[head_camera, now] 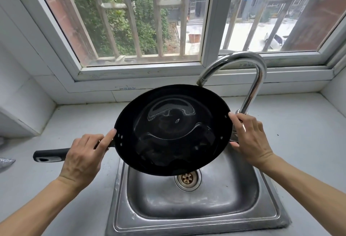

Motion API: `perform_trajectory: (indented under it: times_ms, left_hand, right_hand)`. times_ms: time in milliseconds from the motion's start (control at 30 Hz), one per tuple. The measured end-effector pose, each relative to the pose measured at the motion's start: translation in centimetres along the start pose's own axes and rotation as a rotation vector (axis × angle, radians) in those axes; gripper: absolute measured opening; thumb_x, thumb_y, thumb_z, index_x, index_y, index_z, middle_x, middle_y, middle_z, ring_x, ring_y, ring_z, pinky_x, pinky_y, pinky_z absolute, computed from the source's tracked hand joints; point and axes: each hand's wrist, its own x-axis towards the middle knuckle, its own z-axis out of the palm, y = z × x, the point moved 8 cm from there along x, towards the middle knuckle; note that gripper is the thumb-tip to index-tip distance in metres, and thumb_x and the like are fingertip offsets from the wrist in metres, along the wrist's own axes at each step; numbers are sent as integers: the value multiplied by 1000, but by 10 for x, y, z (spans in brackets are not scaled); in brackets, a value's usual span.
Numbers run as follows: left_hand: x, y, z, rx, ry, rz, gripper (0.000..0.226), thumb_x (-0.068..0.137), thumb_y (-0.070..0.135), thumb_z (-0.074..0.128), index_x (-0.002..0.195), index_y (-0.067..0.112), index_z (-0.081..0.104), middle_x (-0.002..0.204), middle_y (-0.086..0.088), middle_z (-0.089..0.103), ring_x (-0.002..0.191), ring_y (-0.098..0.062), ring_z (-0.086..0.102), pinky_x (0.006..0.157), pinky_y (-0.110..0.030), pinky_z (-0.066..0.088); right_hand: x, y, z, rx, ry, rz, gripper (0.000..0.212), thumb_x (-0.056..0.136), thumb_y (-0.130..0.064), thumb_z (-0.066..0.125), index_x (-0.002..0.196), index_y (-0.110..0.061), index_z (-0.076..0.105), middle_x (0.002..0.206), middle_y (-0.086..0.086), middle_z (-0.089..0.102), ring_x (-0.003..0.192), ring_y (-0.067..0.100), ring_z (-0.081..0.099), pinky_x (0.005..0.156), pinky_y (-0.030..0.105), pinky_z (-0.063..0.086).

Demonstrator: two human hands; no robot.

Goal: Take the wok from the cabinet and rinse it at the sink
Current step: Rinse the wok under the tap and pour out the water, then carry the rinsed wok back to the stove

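The black wok (173,130) hangs tilted above the steel sink (194,217), its far rim just under the spout of the curved tap (249,78), with a thin film of water inside. The left hand (84,159) has its fingers clamped round the long handle (49,155). The right hand (250,140) pinches the rim nearest the tap, fingers curled behind. The sink sits in a pale counter (299,133).

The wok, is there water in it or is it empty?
Holds water: the wok, held over the sink, shows a shallow pool with shiny rippled edges. Whether the faucet is running, cannot tell.
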Motion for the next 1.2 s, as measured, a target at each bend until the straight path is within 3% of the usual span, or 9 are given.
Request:
perform_trajectory:
  times_ms: [133,267,467,633,800,933,1100,1200]
  left_hand:
    - [-8,0,-5,-32,-43,-6,54,91,11,49,145,10,40,93,-10,61,75,-33,54,61,-42,38]
    - [-16,-4,-9,-74,-97,4,51,88,13,48,138,6,44,91,-8,61,76,-32,57,62,-42,43]
    - [-15,-16,-17,-127,-152,11,39,87,14,46,125,7,51,98,-5,63,83,-28,58,69,-36,43]
    - [-7,-16,-31,-136,-206,52,30,89,15,46,118,9,54,96,-3,60,80,-26,57,70,-35,43]
    - [-5,2,-44,-108,-281,101,21,93,14,47,111,13,56,93,0,57,78,-25,54,69,-34,42]
    - [-4,20,-62,-116,-300,55,18,95,21,43,108,16,55,93,3,57,78,-22,55,71,-31,38]
    - [-9,53,-79,-161,-340,13,43,104,37,20,105,15,58,93,5,58,83,-15,47,74,-30,34]
    - [-9,70,-86,-179,-389,-37,31,100,38,32,105,18,55,93,7,57,81,-15,48,73,-30,34]
  right_hand:
    - [0,-6,-3,18,-129,-19,125,40,-19,97,145,-8,31,126,14,42,111,33,45,86,48,47]
    - [-1,-10,0,58,-290,-79,120,47,-28,94,148,-12,30,129,11,47,116,31,48,96,42,44]
    - [8,-8,4,19,-538,-173,93,55,-49,81,135,-22,41,132,1,45,119,21,45,103,30,41]
    - [8,-11,-10,25,-673,-248,76,58,-57,72,122,-29,39,124,-5,45,110,17,44,96,25,41]
    - [-3,-10,-28,-48,-723,-291,78,60,-62,71,122,-29,37,119,-4,47,101,17,44,88,24,42]
    - [-6,-3,-47,-15,-712,-334,76,56,-53,76,116,-26,37,112,-4,50,94,17,47,80,24,39]
    - [-10,19,-59,-18,-722,-385,64,51,-44,74,101,-21,43,102,-2,50,87,20,45,72,26,40]
    - [-21,31,-75,-46,-721,-376,62,52,-44,74,101,-21,44,102,-3,49,88,21,45,75,30,45]
